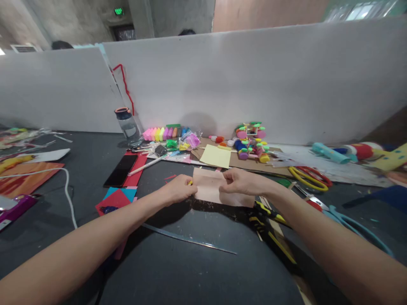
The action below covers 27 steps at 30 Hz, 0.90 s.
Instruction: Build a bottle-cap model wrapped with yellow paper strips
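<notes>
One left hand (pixel 179 189) and one right hand (pixel 238 182). One beige paper sheet (pixel 206 186), one pale yellow paper sheet (pixel 216 156), one blue paper square (pixel 129 194), one red paper square (pixel 111 199). One smartphone (pixel 121 170), one water bottle (pixel 127 127), one white cable (pixel 67 186), one long clear strip (pixel 208 245), one pair of blue-handled scissors (pixel 338 215), one lit green sign (pixel 118 11). Two white partition panels (pixel 254 76) (pixel 54 89). Probably two yellow-and-black hand tools (pixel 263 208) (pixel 271 241), though shadow blurs their outlines.
</notes>
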Available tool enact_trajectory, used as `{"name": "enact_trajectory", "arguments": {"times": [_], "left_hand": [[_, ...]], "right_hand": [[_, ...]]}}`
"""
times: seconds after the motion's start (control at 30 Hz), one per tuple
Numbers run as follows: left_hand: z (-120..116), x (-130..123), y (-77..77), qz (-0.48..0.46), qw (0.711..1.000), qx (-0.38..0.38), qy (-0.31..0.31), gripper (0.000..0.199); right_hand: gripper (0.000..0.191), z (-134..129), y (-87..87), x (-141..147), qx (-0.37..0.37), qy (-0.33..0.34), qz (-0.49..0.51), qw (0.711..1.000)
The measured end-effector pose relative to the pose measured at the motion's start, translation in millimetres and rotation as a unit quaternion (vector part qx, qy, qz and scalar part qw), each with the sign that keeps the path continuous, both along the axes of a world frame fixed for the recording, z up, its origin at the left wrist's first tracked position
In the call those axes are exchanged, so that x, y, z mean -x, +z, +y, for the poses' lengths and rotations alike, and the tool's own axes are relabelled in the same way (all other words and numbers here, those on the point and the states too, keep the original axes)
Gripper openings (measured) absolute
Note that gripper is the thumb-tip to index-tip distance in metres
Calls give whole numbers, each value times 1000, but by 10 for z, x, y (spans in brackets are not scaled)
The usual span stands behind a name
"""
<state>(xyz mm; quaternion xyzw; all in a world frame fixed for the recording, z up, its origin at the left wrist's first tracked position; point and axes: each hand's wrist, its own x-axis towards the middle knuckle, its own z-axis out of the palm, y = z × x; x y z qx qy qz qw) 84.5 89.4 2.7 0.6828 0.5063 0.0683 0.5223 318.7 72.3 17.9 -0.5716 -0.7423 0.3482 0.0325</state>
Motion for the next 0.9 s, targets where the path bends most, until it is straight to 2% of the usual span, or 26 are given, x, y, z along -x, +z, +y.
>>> {"name": "enact_trajectory", "arguments": {"times": [0.3, 0.53, 0.77, 0.9], "left_hand": [[15, 65, 19, -39, 999, 25, 20, 32], [92, 127, -96, -71, 997, -10, 27, 28], [109, 119, -93, -101, 994, -2, 41, 25], [117, 122, -79, -149, 987, 28, 52, 19]], "right_hand": [[27, 12, 5, -42, -8, -13, -9, 1000], [25, 33, -61, -84, 3, -13, -8, 1000], [22, 40, -57, -106, 27, -3, 63, 998], [21, 12, -52, -85, 38, -22, 112, 993]]}}
